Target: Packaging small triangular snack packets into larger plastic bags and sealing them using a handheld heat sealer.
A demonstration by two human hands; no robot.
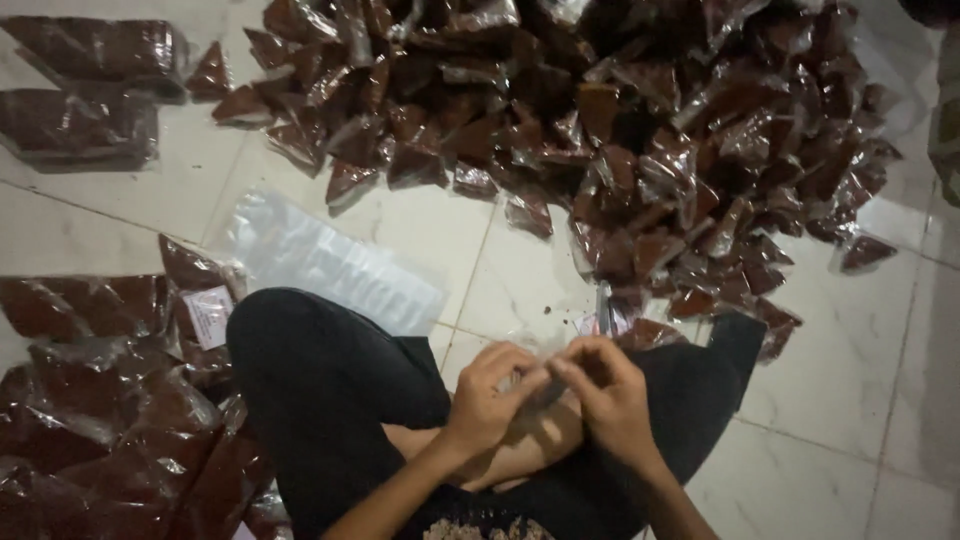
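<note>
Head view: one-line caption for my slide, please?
Left hand and right hand pinch a clear bag before heaped red-brown packets.

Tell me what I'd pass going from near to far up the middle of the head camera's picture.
The person's two hands pinching a thin clear plastic bag over black-trousered crossed legs → bare white floor tiles → a big heap of small clear packets filled with reddish-brown stuff.

Clear plastic bag pinched between both hands

A thin, see-through plastic bag (pixel 548 372) sits crumpled between the fingertips of the left hand (pixel 490 395) and the right hand (pixel 608 392), held just above the lap; its film catches the light, most of it is hidden behind the fingers, and whether it holds anything cannot be told
</note>
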